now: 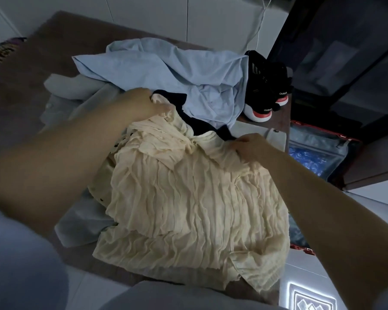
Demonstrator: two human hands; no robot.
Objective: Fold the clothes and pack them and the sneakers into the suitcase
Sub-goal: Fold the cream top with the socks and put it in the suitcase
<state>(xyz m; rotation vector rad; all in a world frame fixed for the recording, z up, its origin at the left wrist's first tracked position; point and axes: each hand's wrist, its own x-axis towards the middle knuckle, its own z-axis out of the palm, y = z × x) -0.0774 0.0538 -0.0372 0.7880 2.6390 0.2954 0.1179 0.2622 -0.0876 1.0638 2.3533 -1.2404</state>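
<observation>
A crinkled cream garment [184,193] lies spread across the brown surface [31,86] in front of me. My left hand [141,104] grips its far left corner. My right hand [251,146] pinches its far right edge. Behind it lie a dark navy garment [199,124], a light blue shirt [166,70] and grey clothes [76,88]. A pair of black sneakers [267,86] with white and red soles stands at the surface's far right corner. The open suitcase [318,153], red-rimmed with a blue lining, lies on the floor to the right.
A dark cabinet [345,52] stands behind the suitcase. White wall panels [188,16] rise behind the surface, with a white cable [261,21] hanging down. A patterned cushion [2,50] sits at the far left. The pale floor [311,271] shows at the lower right.
</observation>
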